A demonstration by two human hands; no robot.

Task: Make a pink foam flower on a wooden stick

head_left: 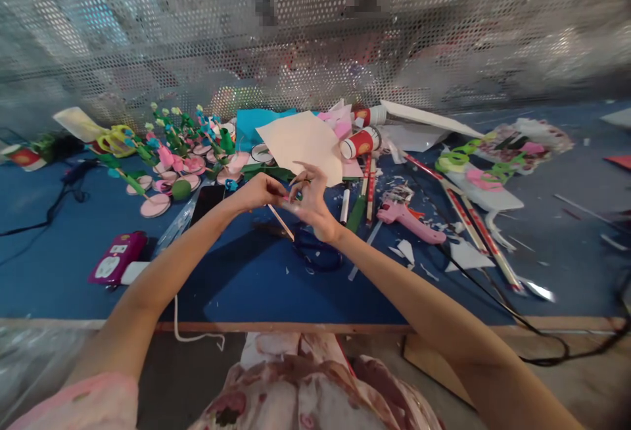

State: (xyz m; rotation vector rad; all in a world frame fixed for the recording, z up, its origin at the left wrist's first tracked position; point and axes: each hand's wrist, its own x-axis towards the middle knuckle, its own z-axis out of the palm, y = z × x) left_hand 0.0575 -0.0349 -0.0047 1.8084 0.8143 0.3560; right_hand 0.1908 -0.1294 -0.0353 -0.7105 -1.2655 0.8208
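My left hand [259, 193] is closed in a pinch, its fingertips meeting those of my right hand [313, 201] above the blue table. Between the fingertips shows a small pink piece [286, 199], mostly hidden by the fingers. My right hand is pinched at thumb and forefinger, with its other fingers raised. A thin pale stick [280, 222] slants just below the hands; I cannot tell whether it is held. Under my right wrist lie dark blue loops [320, 256], blurred. Behind the hands is a cream paper sheet [300, 141].
Paper flowers on pink round bases [155, 205] crowd the left. A phone [207, 201] and a magenta device [118, 259] lie nearer. On the right are a pink glue gun [411, 221], red-and-white strips [486, 239] and paper scraps [468, 254]. A perforated metal screen [197, 42] stands behind.
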